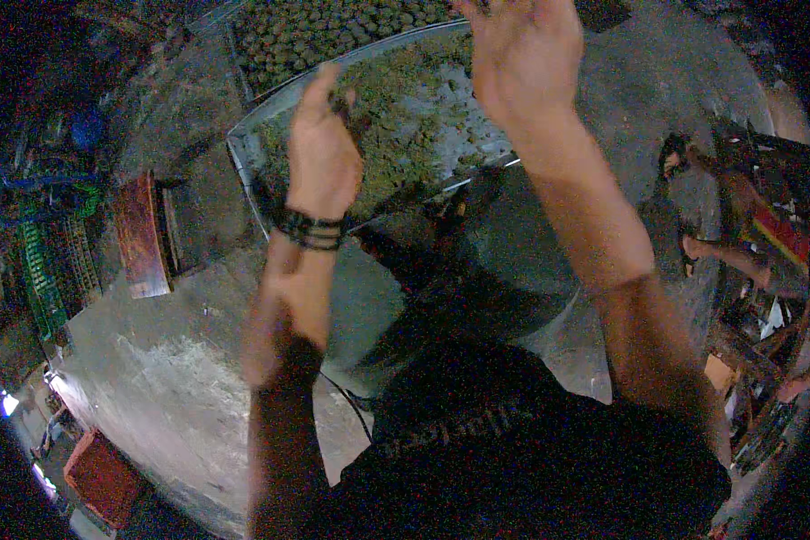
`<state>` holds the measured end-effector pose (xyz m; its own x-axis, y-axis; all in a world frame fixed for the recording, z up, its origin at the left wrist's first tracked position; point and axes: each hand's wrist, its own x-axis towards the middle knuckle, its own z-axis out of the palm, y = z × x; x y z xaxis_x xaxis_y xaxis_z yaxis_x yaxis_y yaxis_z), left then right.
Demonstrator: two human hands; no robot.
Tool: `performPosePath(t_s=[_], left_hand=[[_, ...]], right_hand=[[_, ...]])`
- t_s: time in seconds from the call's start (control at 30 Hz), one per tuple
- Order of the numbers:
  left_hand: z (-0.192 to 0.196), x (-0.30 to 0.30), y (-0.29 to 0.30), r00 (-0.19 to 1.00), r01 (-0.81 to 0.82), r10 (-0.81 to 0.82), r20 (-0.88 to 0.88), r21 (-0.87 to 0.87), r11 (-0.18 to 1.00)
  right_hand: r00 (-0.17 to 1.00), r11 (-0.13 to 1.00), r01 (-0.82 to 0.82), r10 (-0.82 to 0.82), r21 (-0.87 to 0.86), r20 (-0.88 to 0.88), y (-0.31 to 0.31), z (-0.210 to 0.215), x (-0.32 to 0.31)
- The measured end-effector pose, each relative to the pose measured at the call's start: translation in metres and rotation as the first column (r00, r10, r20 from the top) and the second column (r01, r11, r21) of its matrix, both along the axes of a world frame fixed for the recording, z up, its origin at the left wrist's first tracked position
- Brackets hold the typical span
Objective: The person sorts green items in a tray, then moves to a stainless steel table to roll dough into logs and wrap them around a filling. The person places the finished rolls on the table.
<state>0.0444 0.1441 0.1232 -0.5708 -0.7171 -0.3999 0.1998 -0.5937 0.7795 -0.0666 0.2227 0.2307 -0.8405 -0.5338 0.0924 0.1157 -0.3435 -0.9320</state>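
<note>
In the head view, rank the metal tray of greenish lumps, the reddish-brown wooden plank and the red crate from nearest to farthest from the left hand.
1. Metal tray of greenish lumps: directly under the left hand.
2. Reddish-brown wooden plank: on the floor, off to the person's left.
3. Red crate: farthest, low at the left edge of the view.

Both hands over a metal tray of greenish clumps.
The left hand, fingers together, and the right hand, further off, hover over the metal tray; a brown bench stands left.
</note>
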Motion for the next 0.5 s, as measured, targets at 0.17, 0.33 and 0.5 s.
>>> performPosePath(t_s=[0.17, 0.33, 0.5], left_hand=[[0.001, 0.025, -0.012, 0.954, -0.089, 0.078, -0.289, -0.028, 0.996], [0.012, 0.029, 0.006, 0.972, 0.078, -0.026, -0.235, 0.218, 0.973], [0.011, 0.015, -0.006, 0.989, 0.119, -0.069, -0.130, 0.428, 0.896]], right_hand=[[0.970, 0.994, -0.107, 0.106, -0.005, 0.218, 0.021, -0.089, -0.054], [0.997, 0.945, -0.059, 0.072, 0.322, -0.026, 0.007, -0.065, -0.059], [0.978, 0.840, -0.055, 0.153, 0.540, -0.139, -0.004, -0.084, -0.082]])
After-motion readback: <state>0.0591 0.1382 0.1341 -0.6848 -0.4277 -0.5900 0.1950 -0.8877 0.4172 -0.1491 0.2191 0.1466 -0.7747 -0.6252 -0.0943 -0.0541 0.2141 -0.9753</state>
